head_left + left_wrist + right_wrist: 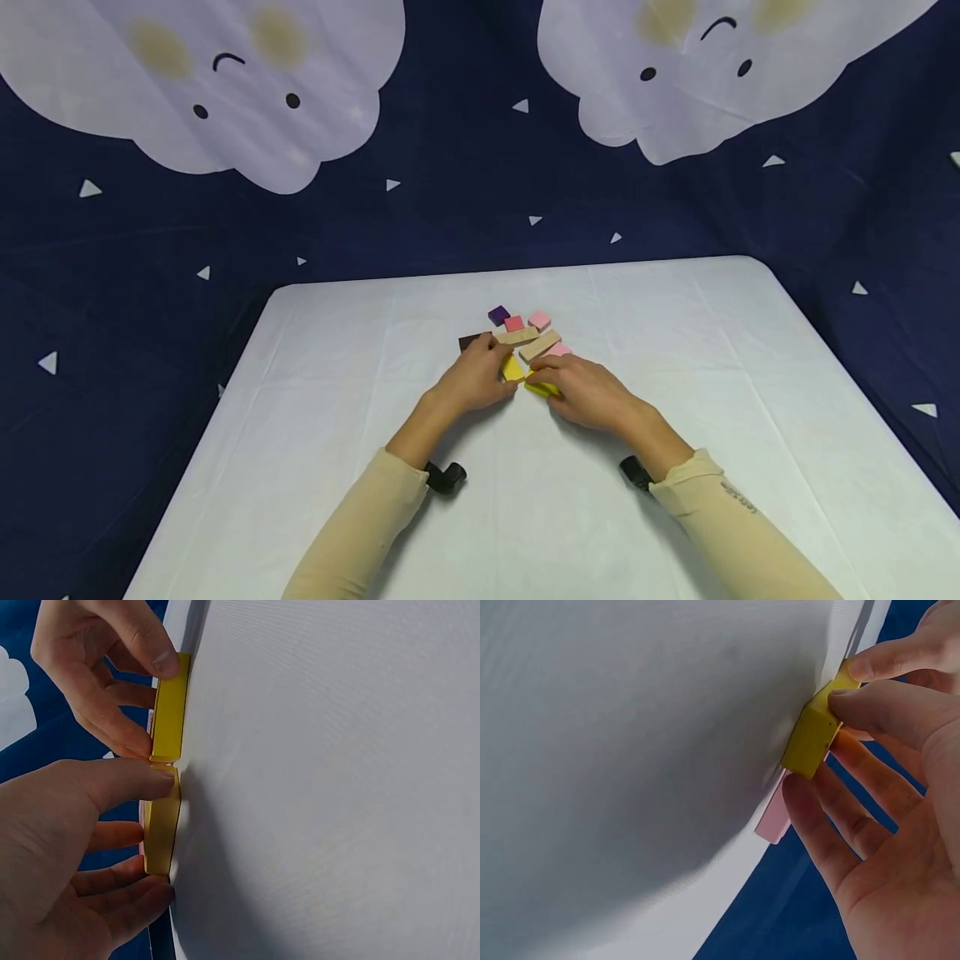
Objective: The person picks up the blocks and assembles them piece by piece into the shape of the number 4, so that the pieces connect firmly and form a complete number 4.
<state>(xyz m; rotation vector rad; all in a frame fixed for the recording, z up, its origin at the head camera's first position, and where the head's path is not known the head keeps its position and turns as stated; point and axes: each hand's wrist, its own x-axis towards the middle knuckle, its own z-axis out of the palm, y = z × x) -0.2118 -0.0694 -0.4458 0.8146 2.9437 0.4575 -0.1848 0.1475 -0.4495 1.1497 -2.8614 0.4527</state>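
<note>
On the white table, my left hand (474, 377) holds a yellow block (512, 368), its thumb on the near face and fingertips at the end and behind. My right hand (592, 393) grips a second yellow block (542, 388) between thumb and fingers. The left wrist view shows both blocks lying end to end, the left one (162, 825) almost touching the right one (171, 709). Just behind them lie two pale wooden blocks (540, 345). A pink block (557, 350) sits behind the right fingers, and a dark brown block (472, 341) is partly hidden behind the left hand.
Farther back on the table (360, 350) are a dark purple block (498, 315), a red-pink block (513, 322) and a light pink block (539, 320). A dark blue cloth (465, 225) with clouds hangs behind the table's far edge.
</note>
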